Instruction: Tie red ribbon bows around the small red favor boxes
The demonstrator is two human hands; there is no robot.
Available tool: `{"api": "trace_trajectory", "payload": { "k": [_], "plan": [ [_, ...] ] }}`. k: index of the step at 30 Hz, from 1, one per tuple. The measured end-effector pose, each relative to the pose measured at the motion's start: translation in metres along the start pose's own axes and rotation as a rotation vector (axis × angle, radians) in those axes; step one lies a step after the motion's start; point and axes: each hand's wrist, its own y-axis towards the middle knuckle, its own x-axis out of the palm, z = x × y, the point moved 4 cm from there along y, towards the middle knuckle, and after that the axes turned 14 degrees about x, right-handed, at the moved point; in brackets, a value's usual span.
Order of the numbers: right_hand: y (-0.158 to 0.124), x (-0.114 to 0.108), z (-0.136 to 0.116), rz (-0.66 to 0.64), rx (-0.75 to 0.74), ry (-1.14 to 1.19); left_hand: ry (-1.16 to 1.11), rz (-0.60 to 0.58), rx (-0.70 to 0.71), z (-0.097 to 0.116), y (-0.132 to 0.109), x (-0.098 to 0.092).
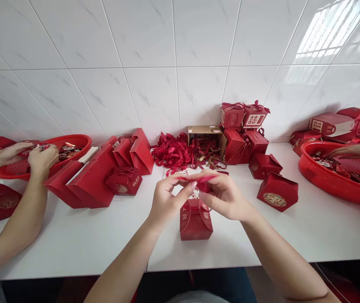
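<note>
Two-handed pinch, with left hand (168,195) and right hand (228,198) nearly closed on ribbon (204,180), just above box (196,227), upright on bench (85,242). Possible loosening or twisting from slipping grip; possible tipping of box from uneven pull.

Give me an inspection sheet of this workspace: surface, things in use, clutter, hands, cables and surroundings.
Surface: white table, crowded toward the back.
Things in use: red ribbon, above an upright red box.
Clutter: ribbon pile, open carton, other red boxes, red baskets.
Hands: left hand and right hand both hold the red ribbon.
Cables: thin pale line below the table, possibly a cable.
Surroundings: tiled wall; co-workers' hands at both baskets.
</note>
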Motion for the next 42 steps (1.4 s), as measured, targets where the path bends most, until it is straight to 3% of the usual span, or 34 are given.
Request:
{"api": "trace_trajectory", "payload": {
  "k": [3, 8, 12, 15, 17, 21, 23, 26, 29, 32, 34, 37, 38, 42],
  "plan": [
    [-0.002, -0.002, 0.004, -0.006, -0.082, -0.058, -0.058, -0.042, -0.062, -0.002, 0.0, -0.003],
    [-0.003, -0.005, 0.011, -0.056, -0.297, -0.28, -0.36, -0.055, -0.276, -0.012, -0.002, -0.006],
    [-0.008, -0.007, 0.016, 0.033, -0.467, -0.526, -0.512, -0.033, -0.391, -0.02, -0.003, -0.008],
    [-0.009, -0.005, 0.02, 0.076, -0.514, -0.598, -0.464, -0.078, -0.342, -0.022, -0.004, -0.007],
    [-0.01, -0.005, 0.023, 0.117, -0.502, -0.58, -0.291, -0.071, -0.201, -0.021, -0.004, -0.009],
    [-0.021, -0.013, 0.033, 0.322, -0.362, -0.382, 0.247, 0.068, 0.22, -0.012, -0.01, -0.023],
    [-0.038, -0.024, 0.048, 0.468, -0.192, -0.254, 0.437, 0.131, 0.297, -0.013, -0.02, -0.037],
    [-0.078, -0.045, 0.087, 0.671, 0.152, -0.123, 0.58, 0.216, 0.169, -0.031, -0.042, -0.074],
    [-0.128, -0.064, 0.137, 0.811, 0.538, -0.048, 0.572, 0.29, -0.117, -0.062, -0.071, -0.112],
    [-0.156, -0.063, 0.173, 0.592, 0.849, -0.049, 0.405, 0.247, -0.36, -0.095, -0.096, -0.119],
    [-0.16, -0.062, 0.175, 0.577, 0.881, -0.11, 0.329, 0.183, -0.373, -0.105, -0.102, -0.108],
    [-0.148, -0.066, 0.148, 0.787, 0.69, -0.248, 0.329, 0.164, -0.238, -0.101, -0.096, -0.086],
    [-0.141, -0.064, 0.138, 0.791, 0.61, -0.274, 0.334, 0.155, -0.196, -0.097, -0.092, -0.079],
    [-0.11, -0.037, 0.115, 0.47, 0.458, -0.246, 0.256, 0.005, -0.202, -0.091, -0.083, -0.05]
  ]
}}
